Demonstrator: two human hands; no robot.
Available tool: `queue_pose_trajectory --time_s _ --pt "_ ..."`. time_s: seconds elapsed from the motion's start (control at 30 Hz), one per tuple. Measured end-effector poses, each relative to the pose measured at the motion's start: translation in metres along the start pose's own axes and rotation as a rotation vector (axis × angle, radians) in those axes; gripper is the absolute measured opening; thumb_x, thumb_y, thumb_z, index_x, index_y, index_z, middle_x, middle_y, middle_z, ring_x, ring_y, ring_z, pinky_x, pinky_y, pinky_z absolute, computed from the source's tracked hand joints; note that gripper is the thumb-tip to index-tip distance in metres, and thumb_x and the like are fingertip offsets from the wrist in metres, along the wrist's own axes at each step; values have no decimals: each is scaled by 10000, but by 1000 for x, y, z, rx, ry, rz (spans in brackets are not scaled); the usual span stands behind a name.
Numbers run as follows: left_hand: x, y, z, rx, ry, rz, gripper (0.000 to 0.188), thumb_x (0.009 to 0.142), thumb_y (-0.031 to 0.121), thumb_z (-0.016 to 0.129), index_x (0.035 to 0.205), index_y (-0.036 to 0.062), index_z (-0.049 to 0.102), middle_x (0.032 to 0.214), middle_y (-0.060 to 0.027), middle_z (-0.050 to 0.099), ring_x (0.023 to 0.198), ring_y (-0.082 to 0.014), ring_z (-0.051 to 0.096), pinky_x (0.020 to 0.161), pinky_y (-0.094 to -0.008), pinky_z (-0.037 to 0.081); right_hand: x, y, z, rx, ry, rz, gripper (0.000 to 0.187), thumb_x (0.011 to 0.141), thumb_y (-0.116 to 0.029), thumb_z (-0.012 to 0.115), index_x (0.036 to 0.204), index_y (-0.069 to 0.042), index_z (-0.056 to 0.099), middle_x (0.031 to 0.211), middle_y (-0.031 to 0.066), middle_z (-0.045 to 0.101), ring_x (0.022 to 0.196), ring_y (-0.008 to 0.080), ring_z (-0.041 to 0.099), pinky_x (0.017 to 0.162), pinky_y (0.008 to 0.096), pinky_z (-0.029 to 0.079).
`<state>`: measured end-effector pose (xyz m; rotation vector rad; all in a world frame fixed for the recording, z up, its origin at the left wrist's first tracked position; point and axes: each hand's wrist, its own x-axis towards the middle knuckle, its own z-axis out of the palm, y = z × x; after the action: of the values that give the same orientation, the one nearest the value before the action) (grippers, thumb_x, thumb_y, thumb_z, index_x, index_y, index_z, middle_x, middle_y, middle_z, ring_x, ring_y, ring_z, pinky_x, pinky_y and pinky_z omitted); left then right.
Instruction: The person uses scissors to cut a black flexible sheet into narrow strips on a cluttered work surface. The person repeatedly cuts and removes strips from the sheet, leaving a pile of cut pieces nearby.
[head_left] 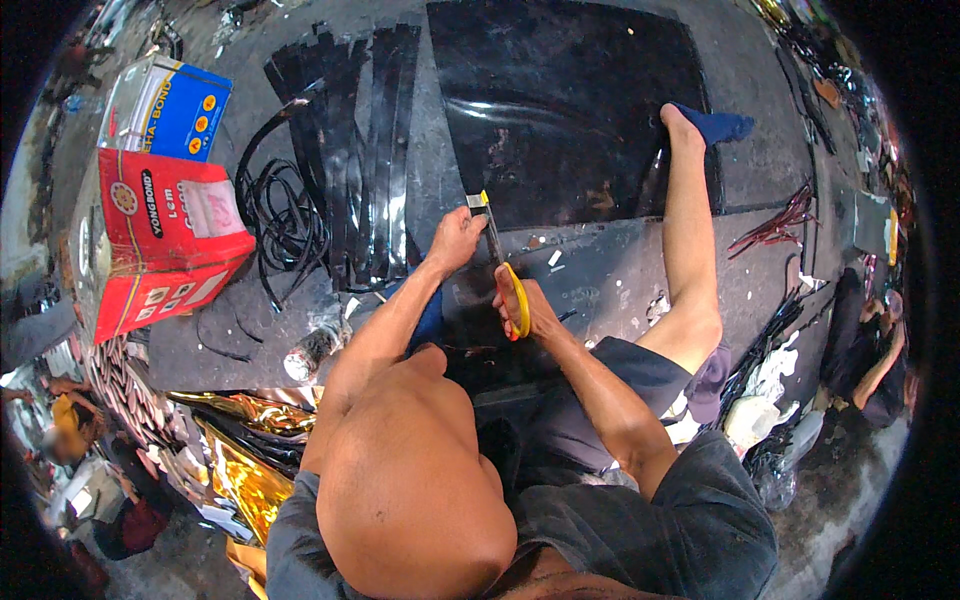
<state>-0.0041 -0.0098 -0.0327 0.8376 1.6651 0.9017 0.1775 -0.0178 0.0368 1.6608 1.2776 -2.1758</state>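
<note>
My left hand pinches a small, flat silver-grey piece with a yellow edge between thumb and fingers. In my right hand is a pair of scissors with yellow handles; my fingers are wrapped round the grips. The blades point away from me and reach up beside the small piece; whether they touch it I cannot make out. Just beyond both hands lies a large black sheet, flat and glossy.
Left of the sheet lie long black strips and a tangled black cord. A red carton and a blue-and-white box stand farther left. Dark red strips lie on the right. Gold foil is beside me. Other people sit at both edges.
</note>
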Motion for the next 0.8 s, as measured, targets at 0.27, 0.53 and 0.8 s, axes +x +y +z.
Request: queue_pose_trajectory --time_s 0.27,0.53,0.8 --pt "3 -4 5 -350 -8 -128 189 890 179 583 740 67 554 572 41 468 484 -63 415 440 -259 318 3 -18 4 29 36 21 892 694 -883 401 706 2 510 512 62 461 391 188 508 367 322 414" --pt "-1 16 -2 -487 -70 -223 200 897 162 591 714 102 538 573 43 466 481 -60 416 437 -243 307 8 -24 8 5 83 -15 840 732 -862 386 666 -33 502 492 54 444 382 177 487 353 325 391" --pt "-13 40 -19 -415 -125 -183 198 931 217 565 765 113 542 591 47 468 478 -55 406 440 -226 292 65 -87 -4 -150 139 -132 878 843 -781 307 769 47 590 573 146 547 546 242 589 505 370 457"
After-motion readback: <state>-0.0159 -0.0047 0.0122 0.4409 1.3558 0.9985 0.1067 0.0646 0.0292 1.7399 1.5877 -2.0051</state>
